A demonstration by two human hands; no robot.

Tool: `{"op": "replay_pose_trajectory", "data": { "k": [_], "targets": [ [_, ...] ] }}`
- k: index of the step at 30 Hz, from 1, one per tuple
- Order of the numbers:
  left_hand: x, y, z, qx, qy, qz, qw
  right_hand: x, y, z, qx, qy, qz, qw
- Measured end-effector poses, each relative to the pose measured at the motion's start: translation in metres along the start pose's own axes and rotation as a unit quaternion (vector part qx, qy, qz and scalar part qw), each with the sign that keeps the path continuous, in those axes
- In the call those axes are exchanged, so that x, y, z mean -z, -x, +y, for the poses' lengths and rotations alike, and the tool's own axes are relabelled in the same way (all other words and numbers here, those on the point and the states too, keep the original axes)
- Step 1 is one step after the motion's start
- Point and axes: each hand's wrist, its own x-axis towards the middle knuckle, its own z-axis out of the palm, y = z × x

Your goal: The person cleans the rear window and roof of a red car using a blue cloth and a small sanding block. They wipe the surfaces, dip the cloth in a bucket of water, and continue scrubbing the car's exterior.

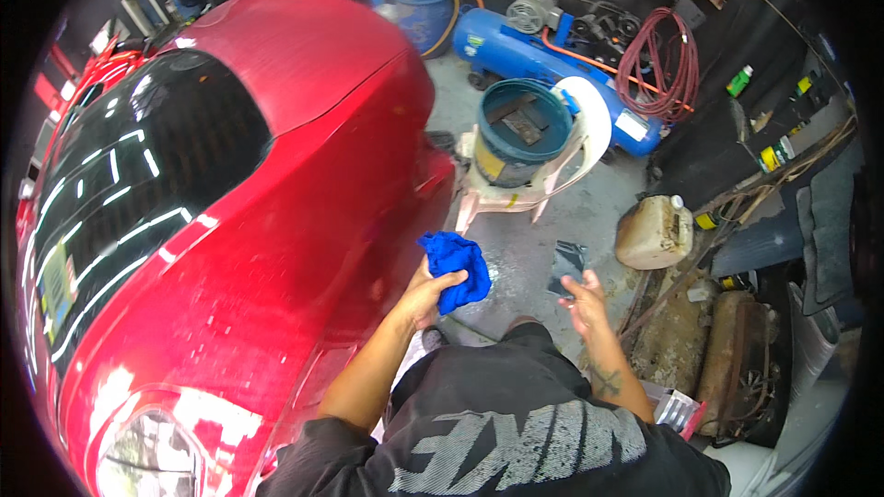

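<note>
My left hand [425, 294] is closed on a crumpled bright blue cloth [460, 271], thumb on top, close to the side of the red car [341, 184]. Off to the right, my right hand [584, 302] pinches a thin dark grey sheet that looks like sandpaper [567, 262] by its lower edge. Both hands are in front of my body, apart from each other, over the grey floor [516, 294]. Neither the cloth nor the sheet visibly touches the car. Dull patches and pale marks show on the red paint.
Ahead, a dark green bucket [497, 152] with a flat dark piece inside stands on a white plastic chair [591, 120]. Behind it lies a blue air compressor [502, 41] with a coiled red hose [635, 64]. A stained jerrycan [654, 235] and rusty cylinders [732, 359] line the right side.
</note>
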Motion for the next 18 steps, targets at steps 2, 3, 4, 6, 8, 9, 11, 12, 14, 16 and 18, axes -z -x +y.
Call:
{"op": "replay_pose_trajectory", "data": {
  "k": [2,3,4,6,8,9,11,12,14,16,18],
  "targets": [
    [-0.013,-0.04,0.014,-0.023,-0.028,0.009,0.999,-0.019,-0.019,-0.021,-0.027,0.009,-0.027,0.999],
    [-0.024,-0.058,0.023,-0.003,-0.036,0.024,0.999,-0.027,-0.03,-0.034,-0.042,0.016,-0.041,0.998],
    [-0.034,-0.077,0.031,0.021,-0.03,0.041,0.999,-0.031,-0.052,-0.042,-0.036,0.023,-0.037,0.998],
    [-0.056,-0.12,0.044,0.02,-0.019,0.073,0.997,-0.034,-0.104,-0.075,0.007,0.041,-0.022,0.999],
    [-0.087,-0.163,0.061,0.003,-0.029,0.087,0.996,-0.036,-0.175,-0.102,0.068,0.085,-0.042,0.993],
    [-0.092,-0.198,0.055,-0.067,-0.064,0.094,0.991,-0.04,-0.22,-0.113,0.097,0.133,-0.033,0.986],
    [-0.112,-0.266,0.058,-0.15,-0.082,0.109,0.979,-0.061,-0.29,-0.14,0.177,0.195,-0.052,0.963],
    [-0.12,-0.302,0.059,-0.208,-0.131,0.13,0.961,-0.071,-0.328,-0.151,0.254,0.306,-0.058,0.916],
    [-0.14,-0.363,0.067,-0.273,-0.223,0.209,0.912,-0.087,-0.387,-0.174,0.394,0.494,-0.102,0.768],
    [-0.137,-0.429,0.064,-0.402,-0.373,0.281,0.788,-0.103,-0.433,-0.193,0.432,0.599,-0.167,0.654],
    [-0.147,-0.447,0.079,-0.342,-0.452,0.261,0.781,-0.103,-0.459,-0.187,0.378,0.661,-0.215,0.612]
  ]
}}
